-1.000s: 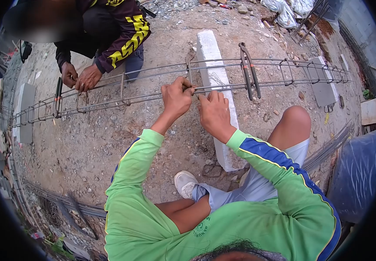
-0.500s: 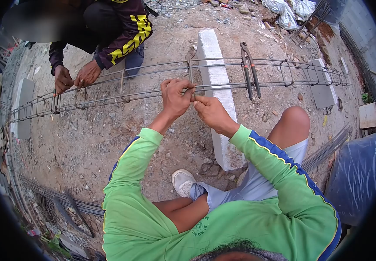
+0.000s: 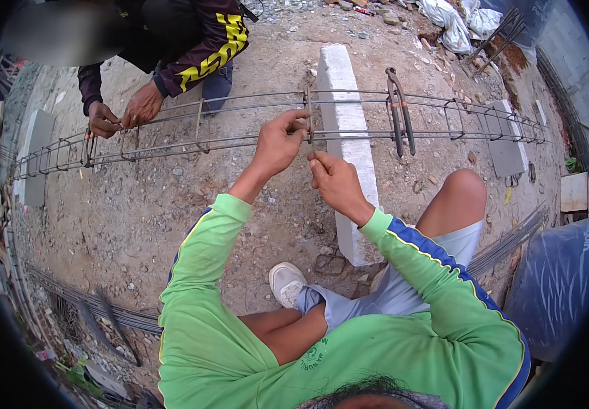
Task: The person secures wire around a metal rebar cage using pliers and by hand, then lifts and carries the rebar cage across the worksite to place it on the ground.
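A long cage of thin steel rebar (image 3: 253, 140) with square stirrups runs across the view. My left hand (image 3: 279, 143) is closed at a stirrup (image 3: 310, 112), its fingers curled against the stirrup and the near bars. Just below the near bars, my right hand (image 3: 339, 180) is closed in a pinch with thumb and index finger together. Whatever lies between those fingertips is too small to make out. A pair of pincers (image 3: 405, 123) with dark handles hangs over the cage right of my hands.
A white concrete block (image 3: 356, 184) lies under the cage, with further blocks (image 3: 35, 146) near its ends. Across the cage, a co-worker's hands (image 3: 127, 114) work at its left part. Loose rebar (image 3: 127, 317) lies lower left; a blue plastic-covered stack (image 3: 557, 286) stands right.
My right hand has drawn apart from my left hand and down slightly. My left hand has shifted a little right and up, staying at the stirrup. The whole view has shifted slightly.
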